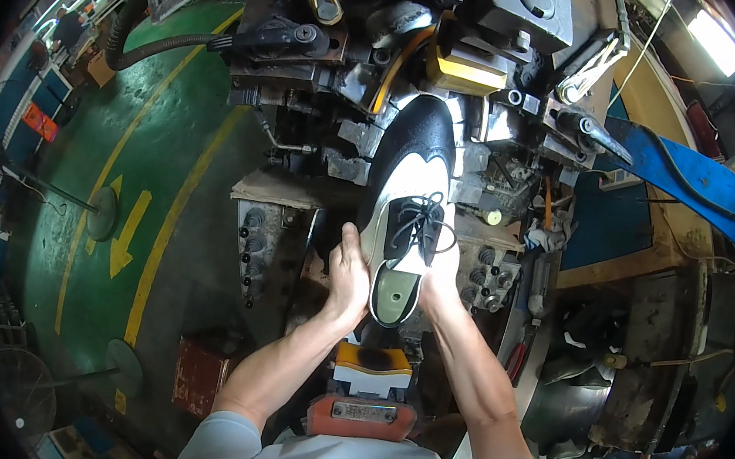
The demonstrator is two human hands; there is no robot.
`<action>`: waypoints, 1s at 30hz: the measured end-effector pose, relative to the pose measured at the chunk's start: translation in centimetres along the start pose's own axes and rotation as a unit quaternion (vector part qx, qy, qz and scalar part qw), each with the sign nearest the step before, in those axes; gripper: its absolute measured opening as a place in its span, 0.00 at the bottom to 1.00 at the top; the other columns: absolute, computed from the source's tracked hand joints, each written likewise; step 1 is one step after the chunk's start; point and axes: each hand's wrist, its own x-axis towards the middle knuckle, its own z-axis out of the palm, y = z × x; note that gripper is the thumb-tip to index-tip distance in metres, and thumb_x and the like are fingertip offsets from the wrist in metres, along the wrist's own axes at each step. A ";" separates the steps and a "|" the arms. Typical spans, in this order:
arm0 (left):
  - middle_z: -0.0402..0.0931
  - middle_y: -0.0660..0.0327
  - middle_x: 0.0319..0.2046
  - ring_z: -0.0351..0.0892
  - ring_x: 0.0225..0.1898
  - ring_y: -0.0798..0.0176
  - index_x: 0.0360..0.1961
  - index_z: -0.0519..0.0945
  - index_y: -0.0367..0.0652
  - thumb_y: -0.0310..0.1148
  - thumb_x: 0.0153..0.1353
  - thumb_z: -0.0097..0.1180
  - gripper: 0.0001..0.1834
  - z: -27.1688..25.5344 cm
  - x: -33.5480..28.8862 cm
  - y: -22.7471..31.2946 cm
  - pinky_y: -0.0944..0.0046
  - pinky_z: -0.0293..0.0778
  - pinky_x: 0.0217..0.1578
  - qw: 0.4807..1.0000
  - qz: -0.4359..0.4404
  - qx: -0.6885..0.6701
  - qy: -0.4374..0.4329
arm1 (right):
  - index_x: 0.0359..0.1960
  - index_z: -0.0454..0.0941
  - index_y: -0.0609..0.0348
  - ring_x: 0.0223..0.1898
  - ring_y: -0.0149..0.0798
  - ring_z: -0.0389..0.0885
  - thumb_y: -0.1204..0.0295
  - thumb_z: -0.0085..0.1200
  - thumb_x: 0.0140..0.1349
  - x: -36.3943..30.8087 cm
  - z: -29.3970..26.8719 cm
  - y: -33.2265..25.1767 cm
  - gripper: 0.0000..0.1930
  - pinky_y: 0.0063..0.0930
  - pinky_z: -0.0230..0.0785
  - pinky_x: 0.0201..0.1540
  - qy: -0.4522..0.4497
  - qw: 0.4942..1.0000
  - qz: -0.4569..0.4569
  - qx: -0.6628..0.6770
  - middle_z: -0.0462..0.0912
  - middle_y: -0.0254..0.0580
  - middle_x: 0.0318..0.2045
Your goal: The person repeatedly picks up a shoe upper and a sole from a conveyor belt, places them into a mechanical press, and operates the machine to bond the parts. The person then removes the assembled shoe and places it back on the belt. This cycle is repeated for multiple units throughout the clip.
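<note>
A black and white lace-up shoe (407, 176) points toe-first into a metal machine (352, 154), with a green last showing in its heel opening. Black laces are tied in a bow on top. My left hand (350, 272) presses along the left side of the heel, its fingers partly hidden by the shoe. On the opposite side, my right hand (443, 267) grips the heel and quarter, most of its fingers hidden. The toe lies among the machine's metal jaw pieces, beneath a yellow-edged block (465, 67). Below the heel is a yellow and black pad (374, 359).
Control panels with knobs (254, 241) flank the shoe. A blue curved arm (696, 175) reaches out at the right, beside a metal rail holding tools. To the left is a green floor (159, 63) with yellow lines and stands. A red box (202, 377) sits at lower left.
</note>
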 end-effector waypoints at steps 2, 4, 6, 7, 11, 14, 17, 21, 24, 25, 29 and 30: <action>0.80 0.57 0.39 0.79 0.39 0.66 0.47 0.76 0.32 0.52 0.75 0.30 0.32 0.4 -0.6 1.2 0.66 0.76 0.41 0.999 -0.033 -0.020 -0.009 | 0.49 0.73 0.58 0.34 0.30 0.79 0.49 0.31 0.75 -0.7 1.3 -0.6 0.26 0.26 0.77 0.40 0.039 0.999 -0.006 -0.036 0.80 0.34 0.35; 0.79 0.57 0.42 0.79 0.42 0.65 0.49 0.75 0.32 0.52 0.75 0.29 0.32 0.6 -1.7 2.1 0.66 0.76 0.43 0.996 -0.070 -0.036 -0.029 | 0.49 0.73 0.58 0.34 0.30 0.79 0.49 0.31 0.75 -1.1 1.2 -0.8 0.25 0.26 0.76 0.40 0.043 0.999 0.002 -0.022 0.79 0.34 0.36; 0.79 0.55 0.47 0.79 0.45 0.64 0.53 0.73 0.33 0.51 0.75 0.29 0.31 0.6 -1.9 2.8 0.65 0.76 0.46 0.994 -0.102 -0.022 -0.033 | 0.49 0.73 0.58 0.35 0.30 0.79 0.49 0.30 0.75 -1.1 1.1 -0.9 0.26 0.26 0.76 0.40 0.026 1.000 0.006 -0.004 0.79 0.34 0.36; 0.78 0.55 0.48 0.78 0.47 0.64 0.54 0.73 0.33 0.51 0.75 0.31 0.31 0.6 -1.8 3.0 0.64 0.74 0.50 0.993 -0.111 -0.026 -0.039 | 0.49 0.73 0.58 0.38 0.30 0.79 0.51 0.31 0.75 -1.5 1.3 -1.4 0.24 0.28 0.75 0.44 0.033 0.999 0.022 -0.030 0.79 0.35 0.37; 0.75 0.55 0.53 0.72 0.56 0.62 0.55 0.72 0.33 0.49 0.75 0.35 0.28 -2.7 0.1 -0.3 0.63 0.64 0.59 0.999 -0.019 0.050 -0.001 | 0.55 0.70 0.58 0.47 0.31 0.76 0.55 0.32 0.76 -2.2 1.1 -1.8 0.22 0.31 0.69 0.55 0.032 0.996 0.027 -0.075 0.78 0.37 0.45; 0.73 0.56 0.51 0.69 0.55 0.61 0.52 0.72 0.36 0.42 0.75 0.39 0.20 -5.3 0.3 2.3 0.62 0.60 0.60 0.953 0.161 0.255 0.000 | 0.57 0.68 0.60 0.53 0.36 0.73 0.58 0.38 0.75 -2.8 -3.3 -1.6 0.21 0.32 0.64 0.59 0.120 0.946 -0.108 -0.282 0.76 0.42 0.49; 0.74 0.58 0.48 0.69 0.54 0.62 0.50 0.74 0.37 0.32 0.72 0.43 0.13 -11.6 3.5 0.1 0.61 0.60 0.60 0.911 0.271 0.269 0.154 | 0.60 0.67 0.64 0.59 0.41 0.66 0.58 0.41 0.73 -1.2 -12.9 -0.6 0.23 0.33 0.55 0.63 0.275 0.842 -0.249 -0.391 0.70 0.47 0.56; 0.68 0.47 0.57 0.67 0.59 0.52 0.59 0.68 0.35 0.30 0.67 0.47 0.20 -21.9 6.4 -3.4 0.58 0.60 0.60 0.868 0.195 0.318 0.329 | 0.61 0.64 0.71 0.62 0.54 0.63 0.60 0.40 0.72 -0.5 -23.2 -0.3 0.26 0.40 0.53 0.65 0.438 0.723 -0.233 -0.481 0.65 0.60 0.61; 0.66 0.47 0.60 0.66 0.60 0.53 0.61 0.65 0.33 0.25 0.63 0.47 0.24 -26.4 6.5 -5.7 0.58 0.61 0.60 0.851 0.117 0.323 0.396 | 0.62 0.64 0.71 0.64 0.52 0.63 0.59 0.39 0.72 -0.7 -26.9 0.8 0.27 0.39 0.53 0.66 0.478 0.733 -0.230 -0.427 0.67 0.58 0.61; 0.66 0.48 0.60 0.66 0.60 0.54 0.61 0.65 0.32 0.22 0.61 0.45 0.24 -27.5 6.5 -6.7 0.58 0.62 0.60 0.859 0.095 0.305 0.400 | 0.63 0.64 0.70 0.63 0.50 0.65 0.59 0.39 0.72 -0.8 -27.5 1.1 0.27 0.37 0.54 0.65 0.416 0.820 -0.191 -0.343 0.68 0.56 0.61; 0.67 0.49 0.59 0.68 0.59 0.55 0.61 0.65 0.30 0.16 0.56 0.42 0.27 -31.0 6.3 -7.5 0.58 0.63 0.60 0.962 -0.051 0.230 0.141 | 0.62 0.65 0.70 0.62 0.44 0.67 0.60 0.38 0.73 -1.3 -30.3 1.9 0.26 0.33 0.54 0.65 0.325 0.894 -0.182 -0.248 0.70 0.51 0.61; 0.67 0.48 0.59 0.68 0.60 0.55 0.61 0.65 0.29 0.16 0.56 0.42 0.28 -30.8 6.1 -7.1 0.58 0.63 0.60 0.966 -0.063 0.204 0.145 | 0.62 0.66 0.70 0.62 0.43 0.66 0.60 0.38 0.73 -1.7 -30.9 2.0 0.26 0.33 0.53 0.65 0.352 0.862 -0.217 -0.293 0.70 0.51 0.61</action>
